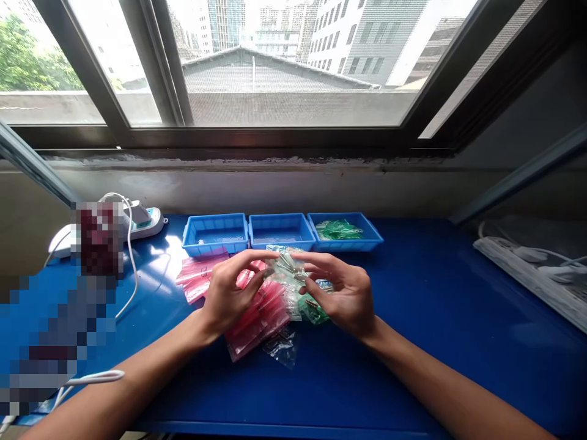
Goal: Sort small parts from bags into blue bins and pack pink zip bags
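Observation:
Between my two hands is a small clear plastic bag with thin metal-looking pieces inside. My left hand pinches its left edge, and my right hand grips its right side with thumb and fingers. Pink plastic bags lie under and beside my left hand. Green bags rest on the table below my right fingers, next to more clear bags. Nearer the front edge lies a clear bag with small dark pieces.
Three blue trays stand in a row at the back: left, middle, and right holding green bags. A power strip with white cables is back left; another strip lies right. Behind the blue table is a window.

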A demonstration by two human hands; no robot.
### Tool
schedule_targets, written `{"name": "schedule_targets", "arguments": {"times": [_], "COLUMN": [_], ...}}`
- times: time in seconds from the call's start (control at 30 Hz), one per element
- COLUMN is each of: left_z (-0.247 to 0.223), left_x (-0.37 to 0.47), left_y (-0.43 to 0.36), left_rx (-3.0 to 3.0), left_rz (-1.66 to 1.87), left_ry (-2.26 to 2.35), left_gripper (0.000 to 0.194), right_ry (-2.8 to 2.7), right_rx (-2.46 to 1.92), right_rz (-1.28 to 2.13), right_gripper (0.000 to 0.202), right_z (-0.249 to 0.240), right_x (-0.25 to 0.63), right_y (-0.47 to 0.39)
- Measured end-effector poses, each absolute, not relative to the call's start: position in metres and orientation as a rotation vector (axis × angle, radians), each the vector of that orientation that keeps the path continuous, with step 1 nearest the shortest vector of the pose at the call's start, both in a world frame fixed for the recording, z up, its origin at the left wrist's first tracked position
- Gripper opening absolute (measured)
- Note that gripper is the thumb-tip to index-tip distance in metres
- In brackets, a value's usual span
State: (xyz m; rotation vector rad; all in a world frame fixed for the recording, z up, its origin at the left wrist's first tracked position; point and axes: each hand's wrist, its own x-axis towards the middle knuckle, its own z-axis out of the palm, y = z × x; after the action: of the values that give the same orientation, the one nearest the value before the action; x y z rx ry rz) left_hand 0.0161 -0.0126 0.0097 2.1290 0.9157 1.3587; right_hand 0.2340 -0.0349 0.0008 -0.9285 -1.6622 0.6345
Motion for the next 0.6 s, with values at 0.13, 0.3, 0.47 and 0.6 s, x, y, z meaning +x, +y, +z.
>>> {"name": "schedule_targets", "arguments": {"times": [0.13, 0.3, 0.47, 0.6], "left_z": [0.008, 0.011, 0.018, 0.018], "left_x": [0.016, 0.017, 0.020, 0.021], "left_y": [-0.013, -0.013, -0.013, -0.013], "left_rx": [2.086, 2.023, 1.953, 1.878], "left_rz": [1.346, 1.303, 1.153, 1.100], "left_ry": [0.923, 0.924, 0.913, 0.931], "left_gripper": [0.032, 0.013, 0.028, 0.031], "right_ry": [-1.663, -1.635, -1.569, -1.539], "right_rx": [-0.948, -0.965, -0.995, -1.040], "right_rz": [0.624, 0.722, 0.859, 0.955], "right_gripper": [0.025, 0.011, 0.027, 0.027], "right_z": [0.002, 0.004, 0.005, 0.006], "right_x": [0.235, 0.233, 0.229, 0.230], "right_y": [-0.035, -0.034, -0.035, -0.035]}}
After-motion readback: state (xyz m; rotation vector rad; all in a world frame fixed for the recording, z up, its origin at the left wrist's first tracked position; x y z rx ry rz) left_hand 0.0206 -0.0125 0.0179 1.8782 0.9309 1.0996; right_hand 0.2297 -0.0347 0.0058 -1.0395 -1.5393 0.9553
